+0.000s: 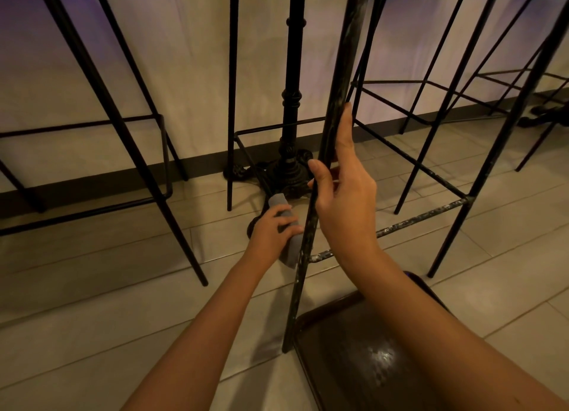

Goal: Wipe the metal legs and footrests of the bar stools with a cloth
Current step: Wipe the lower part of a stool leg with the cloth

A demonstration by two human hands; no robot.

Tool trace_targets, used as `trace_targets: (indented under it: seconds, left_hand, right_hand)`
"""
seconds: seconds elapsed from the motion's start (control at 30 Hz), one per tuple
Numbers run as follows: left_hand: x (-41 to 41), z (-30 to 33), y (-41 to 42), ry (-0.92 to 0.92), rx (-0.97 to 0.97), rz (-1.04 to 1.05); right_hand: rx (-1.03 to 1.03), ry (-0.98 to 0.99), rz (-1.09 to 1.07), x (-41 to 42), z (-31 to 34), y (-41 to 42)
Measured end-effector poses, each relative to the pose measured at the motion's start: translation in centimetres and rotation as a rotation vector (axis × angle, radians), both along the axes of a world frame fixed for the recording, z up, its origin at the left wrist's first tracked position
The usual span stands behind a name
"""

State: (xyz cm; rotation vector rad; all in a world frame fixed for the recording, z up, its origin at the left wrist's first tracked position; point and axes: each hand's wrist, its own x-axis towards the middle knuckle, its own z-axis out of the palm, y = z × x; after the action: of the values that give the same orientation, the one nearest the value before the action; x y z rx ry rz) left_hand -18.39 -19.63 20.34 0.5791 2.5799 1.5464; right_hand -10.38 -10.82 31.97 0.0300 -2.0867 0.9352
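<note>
The left hand [272, 230] holds a grey cloth [288, 230] low beside the stool leg [311, 226], its fingers [289, 226] curled over the cloth and pressing it toward the metal just above the scuffed footrest [400, 224]. The right hand [345, 192] grips the same leg higher up, fingers wrapped around it, thumb lying along the bar.

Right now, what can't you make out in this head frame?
- Stool seats: cut off by the top edge.
- Cloth: partly hidden by the left hand and near stool leg.
- Right hand palm contact with the leg: faces away.
- Far-right table base: dark, small.
</note>
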Motion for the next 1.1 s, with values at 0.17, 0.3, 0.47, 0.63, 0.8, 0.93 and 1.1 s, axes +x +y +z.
trace_targets:
  seconds: [0.17, 0.3, 0.47, 0.63, 0.8, 0.93, 1.1]
  left_hand:
    - [2.2, -0.9, -0.3, 0.055, 0.026, -0.105]
    - [2.3, -0.6, -0.2, 0.04, 0.061, -0.089]
    - [1.6, 0.2, 0.1, 0.065, 0.014, -0.048]
    - [1.2, 0.6, 0.5, 0.026, 0.022, 0.016]
    - [2.1, 0.1, 0.7, 0.021, 0.036, 0.022]
    - [3.4, -0.5, 0.7, 0.027, 0.045, 0.002]
    - [2.3, 0.1, 0.8, 0.017, 0.034, 0.012]
  right_hand:
    - [-0.002, -0.004, -0.001, 0.0, 0.0, 0.1]
    - [0.003, 0.003, -0.004, 0.1, 0.1, 0.0]
    - [0.014, 0.0, -0.014, 0.1, 0.1, 0.0]
    - [0.021, 0.001, -0.026, 0.2, 0.1, 0.0]
    - [0.009, 0.003, -0.019, 0.2, 0.2, -0.1]
    - [0.008, -0.006, -0.015, 0.2, 0.2, 0.0]
    - [0.017, -0.014, -0.007, 0.1, 0.1, 0.1]
